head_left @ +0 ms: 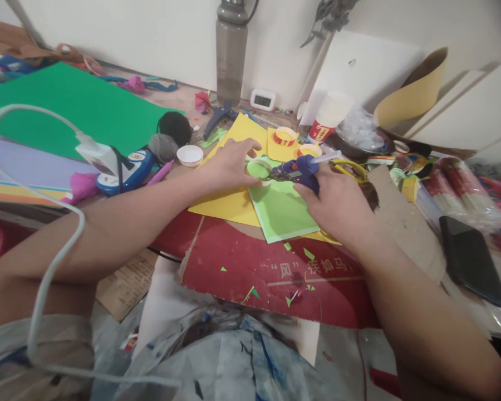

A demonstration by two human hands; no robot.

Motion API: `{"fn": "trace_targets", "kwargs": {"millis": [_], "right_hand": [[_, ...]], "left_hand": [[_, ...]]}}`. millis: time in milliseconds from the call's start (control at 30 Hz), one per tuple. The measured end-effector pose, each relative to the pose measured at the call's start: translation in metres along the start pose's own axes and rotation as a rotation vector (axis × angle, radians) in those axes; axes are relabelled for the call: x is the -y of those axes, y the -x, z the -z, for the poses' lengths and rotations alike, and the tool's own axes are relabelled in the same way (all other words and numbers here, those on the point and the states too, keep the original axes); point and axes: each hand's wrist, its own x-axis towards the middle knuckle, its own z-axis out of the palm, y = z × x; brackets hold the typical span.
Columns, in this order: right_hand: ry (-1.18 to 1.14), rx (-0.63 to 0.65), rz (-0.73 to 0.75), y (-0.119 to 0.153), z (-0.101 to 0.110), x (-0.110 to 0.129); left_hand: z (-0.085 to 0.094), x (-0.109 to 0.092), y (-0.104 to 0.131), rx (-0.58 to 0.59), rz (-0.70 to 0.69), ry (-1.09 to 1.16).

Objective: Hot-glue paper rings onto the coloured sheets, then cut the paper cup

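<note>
My right hand is wrapped around a blue hot glue gun, from whose back a translucent glue stick sticks out. Its nozzle points left, close to a small light green round piece. My left hand has that piece between thumb and curled fingers; whether it is a disc or a shallow cup end I cannot tell. Under both hands lies a light green paper sheet, on top of yellow paper. Two cut paper-cup rings, one of them a red and white ring, sit just beyond.
A red cardboard sheet with green scraps covers the front edge. At left are a blue device with a white cable, green paper and a small white dish. A bottle stands behind; a black phone lies right.
</note>
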Motion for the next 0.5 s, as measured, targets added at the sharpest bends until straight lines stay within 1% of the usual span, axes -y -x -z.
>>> {"fn": "trace_targets", "kwargs": {"millis": [167, 300, 500], "right_hand": [[-0.016, -0.011, -0.010, -0.002, -0.002, 0.000], [0.003, 0.006, -0.014, -0.004, -0.004, -0.001], [-0.014, 0.004, -0.028, -0.007, -0.018, -0.003]], "left_hand": [[-0.005, -0.003, 0.001, 0.000, 0.007, 0.003], [-0.004, -0.007, 0.003, 0.003, 0.019, 0.020], [-0.003, -0.004, 0.000, 0.009, 0.034, 0.045]]}}
